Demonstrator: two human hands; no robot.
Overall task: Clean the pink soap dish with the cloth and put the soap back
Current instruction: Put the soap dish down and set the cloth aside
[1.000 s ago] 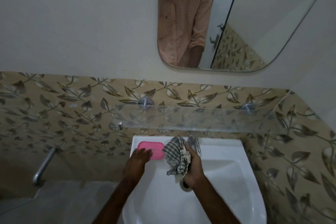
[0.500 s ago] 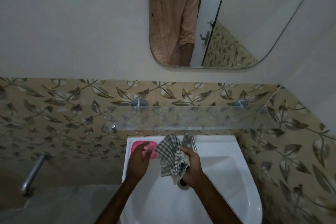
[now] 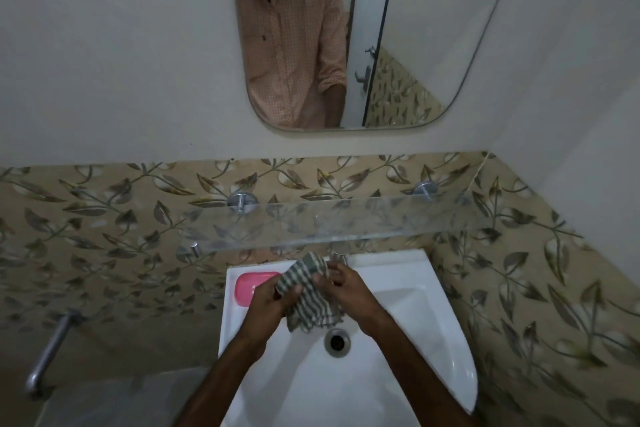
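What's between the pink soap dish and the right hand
In the head view, the left hand and the checked cloth that both hands grip lie between the pink soap dish and the right hand.

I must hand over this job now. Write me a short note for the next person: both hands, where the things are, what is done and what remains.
Left hand: closed on the checked cloth.
Right hand: also gripping the cloth, over the white sink, above the drain.
Pink soap dish: on the sink's back left corner, partly hidden by the left hand; neither hand holds it.
Soap: not visible.
Done: cloth is in hand.
Left: wipe the dish, then put the soap back. Whether wiping has begun cannot be told.
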